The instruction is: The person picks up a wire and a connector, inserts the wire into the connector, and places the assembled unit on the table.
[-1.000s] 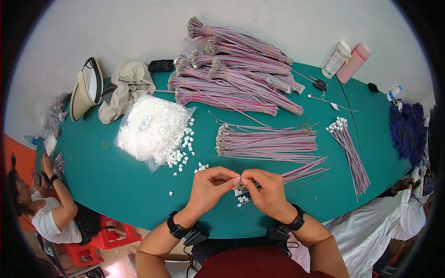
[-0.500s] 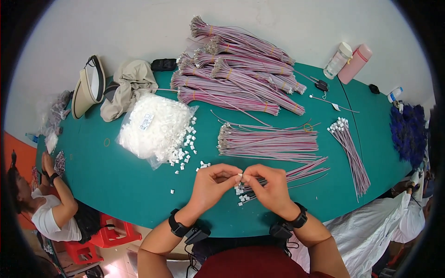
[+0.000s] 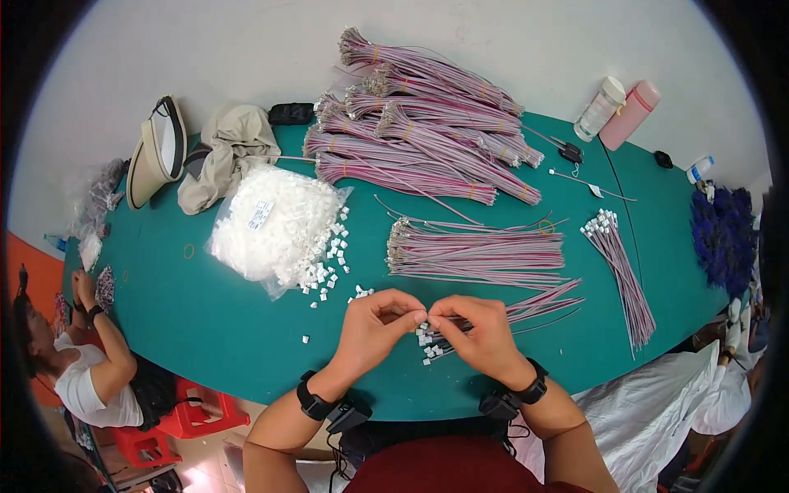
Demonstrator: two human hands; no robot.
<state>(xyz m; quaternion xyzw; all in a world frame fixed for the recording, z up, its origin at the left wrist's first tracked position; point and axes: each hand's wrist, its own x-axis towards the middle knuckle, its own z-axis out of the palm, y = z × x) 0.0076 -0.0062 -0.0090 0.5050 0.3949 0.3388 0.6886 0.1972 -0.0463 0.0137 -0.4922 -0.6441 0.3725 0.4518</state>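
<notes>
My left hand (image 3: 374, 330) and my right hand (image 3: 479, 332) meet fingertip to fingertip over the near middle of the table, both pinched closed. A small white connector housing sits in the left hand's pinch, mostly covered by the fingers. What the right fingertips grip is hidden. Beneath and beside the right hand lie loose grey and red wires (image 3: 542, 306), several with white connectors (image 3: 431, 352) on their near ends. Just beyond is a bundle of wires (image 3: 481, 253) with bare terminals at its left end. Loose white connectors (image 3: 331, 255) are scattered beside an opened plastic bag of connectors (image 3: 271, 222).
Tied wire bundles (image 3: 436, 123) are piled at the back. A bundle with white connectors (image 3: 620, 279) lies at right. A cap (image 3: 234, 144), a visor (image 3: 156, 156), a clear bottle (image 3: 600, 108) and a pink bottle (image 3: 631, 115) stand around the edge. Another person (image 3: 90, 353) sits at left.
The small white piece that showed between my fingertips is now mostly covered by them. My hands have barely shifted, and the right fingertips sit slightly lower.
</notes>
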